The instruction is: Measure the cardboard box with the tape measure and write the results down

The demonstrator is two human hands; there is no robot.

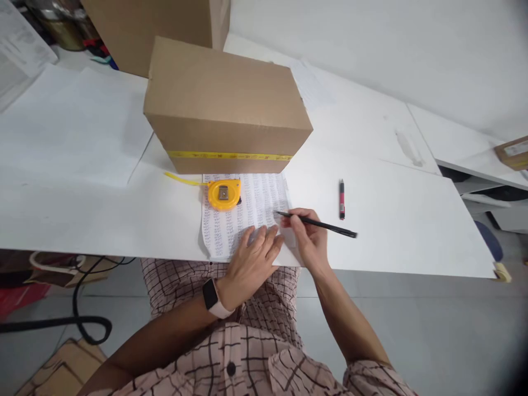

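My right hand grips a black pen, its tip resting on the right side of a sheet of paper filled with rows of handwriting. My left hand, a smartwatch on its wrist, lies flat with fingers spread on the lower edge of that sheet. A yellow tape measure sits on the sheet's upper part. Its yellow tape runs along the front face of a closed cardboard box just behind the paper.
A red and black marker lies on the white table right of the paper. A larger cardboard box stands behind. Loose papers lie far left. Black cables and bags sit on the floor under the table.
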